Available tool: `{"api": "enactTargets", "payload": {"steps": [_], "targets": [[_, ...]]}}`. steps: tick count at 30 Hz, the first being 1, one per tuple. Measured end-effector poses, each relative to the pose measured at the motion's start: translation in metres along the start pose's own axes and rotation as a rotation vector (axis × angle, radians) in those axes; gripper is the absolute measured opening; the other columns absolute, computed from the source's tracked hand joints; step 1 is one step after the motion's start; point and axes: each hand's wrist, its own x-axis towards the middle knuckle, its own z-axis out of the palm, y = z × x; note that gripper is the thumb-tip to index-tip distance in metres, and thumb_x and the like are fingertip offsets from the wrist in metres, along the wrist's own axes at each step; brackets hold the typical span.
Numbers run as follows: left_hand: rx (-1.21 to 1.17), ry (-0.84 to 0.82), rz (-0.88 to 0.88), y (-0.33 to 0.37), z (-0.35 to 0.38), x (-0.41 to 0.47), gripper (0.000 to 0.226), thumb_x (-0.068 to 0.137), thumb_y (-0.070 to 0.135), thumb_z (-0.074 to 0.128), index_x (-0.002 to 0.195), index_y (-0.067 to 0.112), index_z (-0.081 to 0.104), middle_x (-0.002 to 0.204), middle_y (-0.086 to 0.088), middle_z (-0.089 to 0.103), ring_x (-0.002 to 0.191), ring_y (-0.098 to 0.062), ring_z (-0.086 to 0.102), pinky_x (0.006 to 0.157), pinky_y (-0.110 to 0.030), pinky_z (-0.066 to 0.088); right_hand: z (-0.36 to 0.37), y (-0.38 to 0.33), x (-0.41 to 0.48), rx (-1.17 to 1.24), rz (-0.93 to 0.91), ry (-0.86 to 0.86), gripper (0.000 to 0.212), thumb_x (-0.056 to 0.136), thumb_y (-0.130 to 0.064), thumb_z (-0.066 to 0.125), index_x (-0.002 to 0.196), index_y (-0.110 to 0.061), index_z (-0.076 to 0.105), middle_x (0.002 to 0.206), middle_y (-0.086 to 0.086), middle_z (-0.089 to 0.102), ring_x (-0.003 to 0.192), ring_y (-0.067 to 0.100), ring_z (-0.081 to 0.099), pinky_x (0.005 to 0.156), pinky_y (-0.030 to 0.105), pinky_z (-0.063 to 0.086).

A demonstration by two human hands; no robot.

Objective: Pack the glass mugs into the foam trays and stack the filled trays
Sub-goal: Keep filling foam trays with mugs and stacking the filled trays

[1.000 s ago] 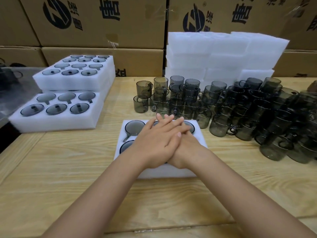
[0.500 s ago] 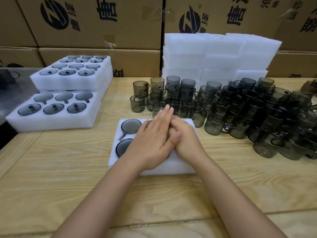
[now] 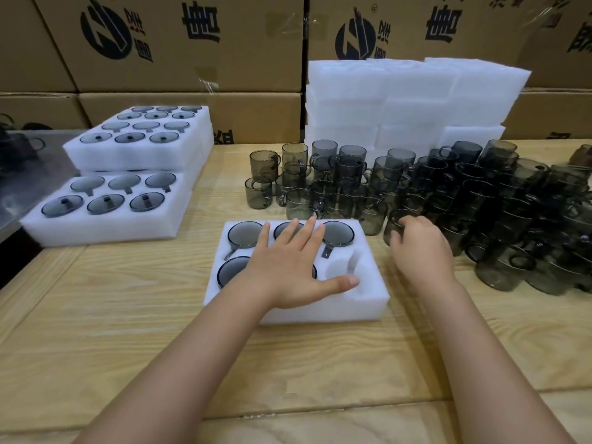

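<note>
Head view: my left hand [image 3: 288, 267], fingers spread flat, steadies foam tray [image 3: 368, 302]; my right hand [image 3: 419, 251] curls round glass mug [image 3: 393, 226] just right of it. Advice: lift clear, align handle with slot of empty pocket [image 3: 342, 270].

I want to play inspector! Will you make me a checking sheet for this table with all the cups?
Surface: light wooden table.
Job's things: white foam tray holds smoky grey glass mugs, near-right pocket empty; loose mugs crowd behind and right; filled trays stacked left; blank foam stack behind.
Clutter: blurred dark items far left.
Hands: left hand flat on tray; right hand grips a loose mug.
Cables: nothing seen.
Surroundings: printed brown cardboard boxes.
</note>
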Motion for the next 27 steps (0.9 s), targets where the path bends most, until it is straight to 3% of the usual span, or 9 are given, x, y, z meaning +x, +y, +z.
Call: {"api": "enactTargets", "payload": {"steps": [3,6,11,14,16,19,23,27], "targets": [[-0.112,0.014,-0.038,0.001,-0.002,0.004,0.095,0.071,0.083,-0.002,0.151,0.032,-0.005,0.158,0.016,-0.012,0.145,-0.006,-0.014,0.116,-0.049,-0.013,0.000,-0.001,-0.004,-0.024,-0.038,0.005,0.025,0.092,-0.024,0.052,0.101,-0.004,0.063,0.101,0.014,0.058,0.098,0.035,0.054,0.071,0.033,0.037],[-0.154,0.034,-0.062,0.001,-0.004,0.009,0.073,0.090,0.068,0.012,0.152,0.032,-0.001,0.160,0.015,-0.007,0.146,-0.006,-0.010,0.116,-0.048,-0.014,-0.005,-0.002,-0.008,0.022,-0.033,0.047,0.027,0.090,-0.032,0.058,0.088,-0.006,0.064,0.093,0.012,0.062,0.090,0.033,0.056,0.067,0.031,0.035],[-0.211,0.011,0.024,0.011,-0.006,0.009,0.091,0.076,0.082,0.033,0.150,0.037,0.006,0.161,0.006,-0.002,0.147,-0.012,-0.010,0.115,-0.052,-0.013,-0.013,-0.004,-0.010,0.105,-0.041,0.146,0.031,0.087,-0.039,0.061,0.081,-0.009,0.065,0.087,0.007,0.063,0.081,0.026,0.057,0.065,0.029,0.034],[-0.251,0.061,0.110,0.015,-0.006,0.009,0.097,0.072,0.081,0.046,0.149,0.035,0.010,0.160,0.009,0.004,0.147,-0.010,-0.004,0.118,-0.050,-0.002,-0.015,-0.008,-0.014,0.277,-0.087,0.247,0.032,0.082,-0.040,0.067,0.071,-0.009,0.064,0.085,0.000,0.055,0.076,0.015,0.052,0.065,0.026,0.033],[-0.271,0.083,0.132,0.014,-0.006,0.008,0.102,0.067,0.080,0.056,0.149,0.036,0.012,0.159,0.015,0.010,0.147,-0.008,0.000,0.118,-0.048,0.004,-0.018,-0.008,-0.021,0.400,-0.163,0.319,0.032,0.080,-0.035,0.071,0.063,-0.010,0.061,0.091,-0.003,0.050,0.071,0.003,0.044,0.062,0.016,0.031],[-0.260,0.105,0.159,0.013,-0.005,0.007,0.101,0.063,0.078,0.061,0.146,0.040,0.017,0.154,0.024,0.015,0.146,-0.006,0.001,0.117,-0.047,0.009,-0.021,-0.003,-0.028,0.489,-0.212,0.396,0.032,0.082,-0.027,0.071,0.059,-0.009,0.060,0.095,0.001,0.054,0.069,0.006,0.045,0.064,0.003,0.032],[-0.228,0.116,0.192,0.012,-0.001,0.006,0.104,0.061,0.081,0.060,0.146,0.039,0.018,0.153,0.026,0.016,0.146,-0.008,-0.001,0.117,-0.046,0.011,-0.027,-0.002,-0.031,0.609,-0.219,0.513,0.038,0.090,-0.024,0.061,0.058,-0.003,0.058,0.089,0.008,0.057,0.063,0.002,0.046,0.060,0.009,0.033],[-0.267,0.158,0.206,0.011,0.001,0.005,0.122,0.056,0.083,0.061,0.150,0.038,-0.003,0.156,0.021,0.013,0.146,-0.006,0.003,0.118,-0.039,0.013,-0.026,-0.015,-0.039,0.739,-0.339,0.465,0.047,0.094,-0.024,0.041,0.061,0.004,0.057,0.083,0.003,0.057,0.070,0.005,0.049,0.062,0.015,0.036]]}}
